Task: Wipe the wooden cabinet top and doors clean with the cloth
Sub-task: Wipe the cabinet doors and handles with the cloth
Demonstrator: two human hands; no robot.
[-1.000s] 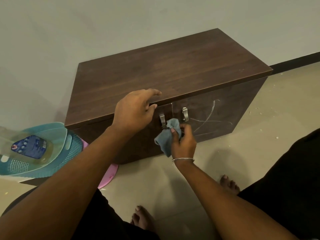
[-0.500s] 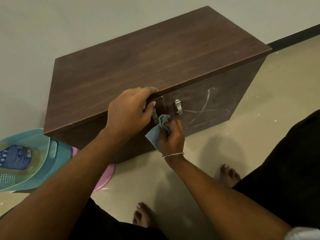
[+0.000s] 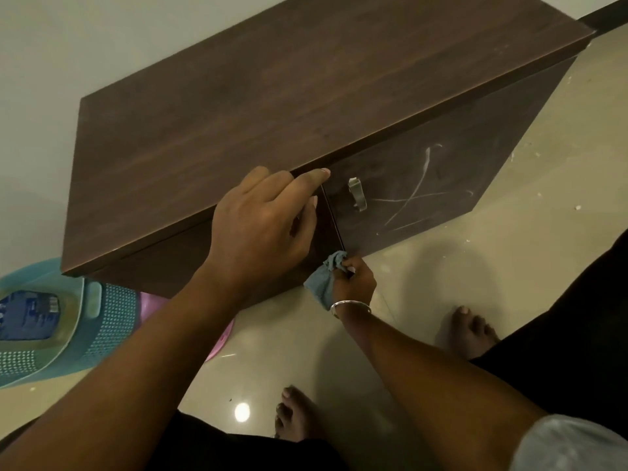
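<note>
A dark wooden cabinet (image 3: pixel 272 96) stands on the floor against a pale wall. My left hand (image 3: pixel 261 226) rests on the front edge of its top, fingers draped over the left door and hiding that door's handle. My right hand (image 3: pixel 353 283) grips a bunched blue cloth (image 3: pixel 323 283) at the bottom of the seam between the two doors. The right door (image 3: pixel 475 158) has a metal handle (image 3: pixel 356 193) and white scribble marks (image 3: pixel 418 195) across it.
A teal perforated plastic basket (image 3: pixel 102 321) with a bottle inside sits on the floor left of the cabinet, above a pink object (image 3: pixel 221 338). My bare feet (image 3: pixel 472 331) are on the beige tiled floor. A dark baseboard (image 3: pixel 605 11) runs at the top right.
My right hand has slid the cloth down the door seam from handle height to the bottom edge. The view has moved closer. My left hand stays on the top's front edge.
</note>
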